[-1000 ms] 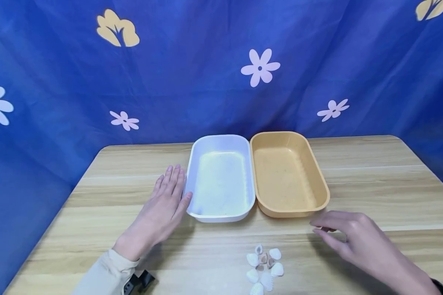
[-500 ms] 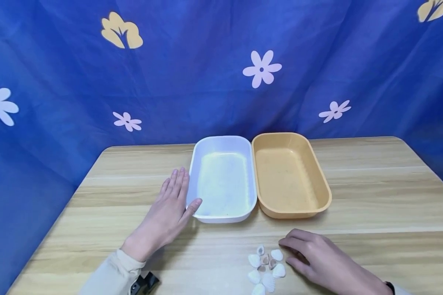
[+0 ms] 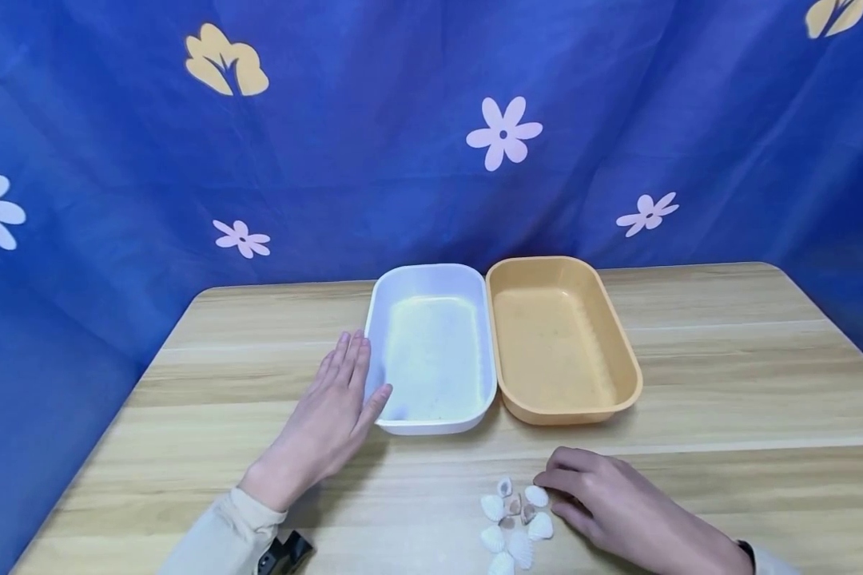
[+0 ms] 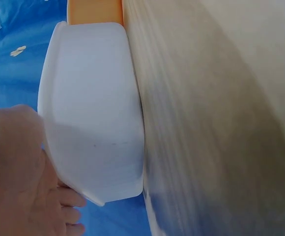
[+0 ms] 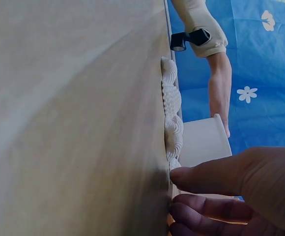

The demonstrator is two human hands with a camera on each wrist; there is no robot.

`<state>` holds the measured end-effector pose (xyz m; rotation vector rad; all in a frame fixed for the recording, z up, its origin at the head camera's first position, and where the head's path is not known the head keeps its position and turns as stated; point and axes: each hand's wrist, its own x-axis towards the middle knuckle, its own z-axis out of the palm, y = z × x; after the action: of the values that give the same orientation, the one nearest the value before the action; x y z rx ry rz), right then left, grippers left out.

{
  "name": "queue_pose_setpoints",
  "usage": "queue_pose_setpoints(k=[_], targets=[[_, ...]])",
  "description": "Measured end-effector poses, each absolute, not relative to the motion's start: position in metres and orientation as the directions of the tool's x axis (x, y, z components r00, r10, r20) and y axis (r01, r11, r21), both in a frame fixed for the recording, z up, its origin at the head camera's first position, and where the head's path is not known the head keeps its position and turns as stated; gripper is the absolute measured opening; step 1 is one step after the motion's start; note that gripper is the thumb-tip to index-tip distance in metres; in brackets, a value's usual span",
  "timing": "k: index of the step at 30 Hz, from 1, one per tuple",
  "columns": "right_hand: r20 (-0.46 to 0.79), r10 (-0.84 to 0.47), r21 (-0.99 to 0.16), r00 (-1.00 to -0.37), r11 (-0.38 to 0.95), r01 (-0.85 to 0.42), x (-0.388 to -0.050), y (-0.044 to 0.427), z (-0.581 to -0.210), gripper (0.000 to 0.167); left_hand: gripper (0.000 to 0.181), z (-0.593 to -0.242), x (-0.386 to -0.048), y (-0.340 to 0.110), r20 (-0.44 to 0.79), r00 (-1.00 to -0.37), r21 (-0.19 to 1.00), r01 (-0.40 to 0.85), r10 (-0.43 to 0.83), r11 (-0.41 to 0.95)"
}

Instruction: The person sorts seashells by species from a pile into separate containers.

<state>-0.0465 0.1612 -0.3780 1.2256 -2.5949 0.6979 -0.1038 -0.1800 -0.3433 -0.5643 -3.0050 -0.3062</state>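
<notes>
In the head view, my left hand (image 3: 324, 423) has straight fingers laid along the left side of a white plastic bin (image 3: 431, 351), its thumb reaching over the rim. The left wrist view shows the bin's outer wall (image 4: 91, 113) beside the palm. My right hand (image 3: 611, 503) is at the right edge of a group of seashells. Its bent index fingertip meets a white shell (image 3: 536, 496), the thumb apart below. White ribbed shells (image 3: 520, 549) surround a few small brownish shells (image 3: 515, 505). In the right wrist view, the thumb tip (image 5: 182, 178) is close to the ribbed shells (image 5: 173, 137).
An orange bin (image 3: 564, 343) stands against the right side of the white one. Both are on a wood-grain table (image 3: 748, 375), with a blue flowered cloth (image 3: 374, 144) hanging behind. A black device (image 3: 284, 553) is at the left cuff.
My right hand has come left and nearer the body, from in front of the orange bin to the shells. My left hand stays at the white bin, its thumb now over the rim.
</notes>
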Motion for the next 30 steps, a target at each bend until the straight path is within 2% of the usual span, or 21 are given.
queue_pose_setpoints(k=[6,20,30], targets=[[0.306,-0.703,-0.368,-0.642,0.534,-0.761,-0.0478,0.1596,-0.377,0.017,0.073,-0.3446,-0.103,-0.1822,0.09,-0.937,0.204,0.349,0.338,0.914],[0.354,-0.736,-0.322,-0.577,0.484,-0.814,-0.0482,0.1585,-0.3795,0.021,0.072,-0.3421,-0.1007,-0.1818,0.111,-0.934,0.19,0.356,0.34,0.915],[0.209,-0.753,-0.426,-0.624,0.505,-0.751,-0.0459,0.16,-0.3748,0.02,0.071,-0.344,-0.1011,-0.1768,0.133,-0.937,0.174,0.342,0.322,0.923]])
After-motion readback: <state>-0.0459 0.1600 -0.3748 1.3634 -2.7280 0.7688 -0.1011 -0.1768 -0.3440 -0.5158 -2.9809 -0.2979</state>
